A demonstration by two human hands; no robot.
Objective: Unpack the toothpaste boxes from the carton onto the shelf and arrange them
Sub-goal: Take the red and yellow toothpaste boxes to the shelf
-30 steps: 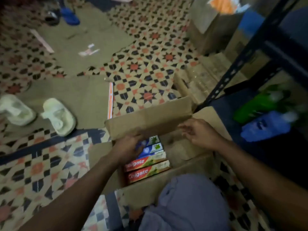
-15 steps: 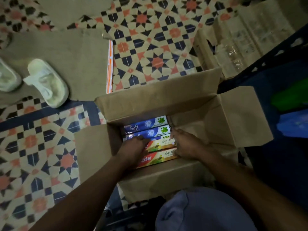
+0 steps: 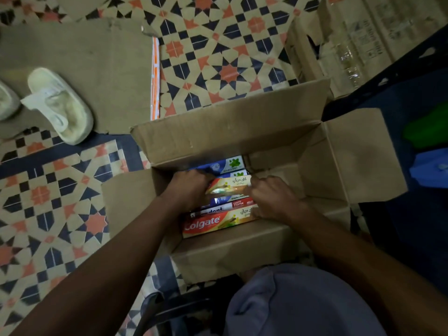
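Toothpaste boxes (image 3: 219, 214) lie in a row on their long sides in the left half of an open brown carton (image 3: 242, 132), which stands on the tiled floor (image 3: 218, 57) with all four flaps spread outward. In the carton's right half only bare cardboard shows.

Nearest the person lies a red and cream Colgate box (image 3: 213, 223). Behind it is a red and white box (image 3: 238, 204) printed "Cavity Fighter", and at the far wall are blue boxes (image 3: 218, 166) marked "Double Mint". Over the middle of the row, one orange and cream box (image 3: 229, 186) sits higher than the others. The left hand (image 3: 191, 187) is curled round its left end and the right hand (image 3: 274, 200) grips its right end, so it is held between them inside the carton.

On the right stands the dark blue shelf (image 3: 400, 69), and the carton's right flap reaches over its edge. A green container (image 3: 426, 129) and a blue container (image 3: 431, 170) lie there, too blurred to read. Beyond the carton, at upper right, a second carton (image 3: 351, 32) with torn flaps holds clear-wrapped goods. Flattened cardboard (image 3: 84, 69) covers the floor at upper left with a pale slipper (image 3: 60, 105) on it. A knee in grey-blue cloth (image 3: 303, 304) fills the lower edge.
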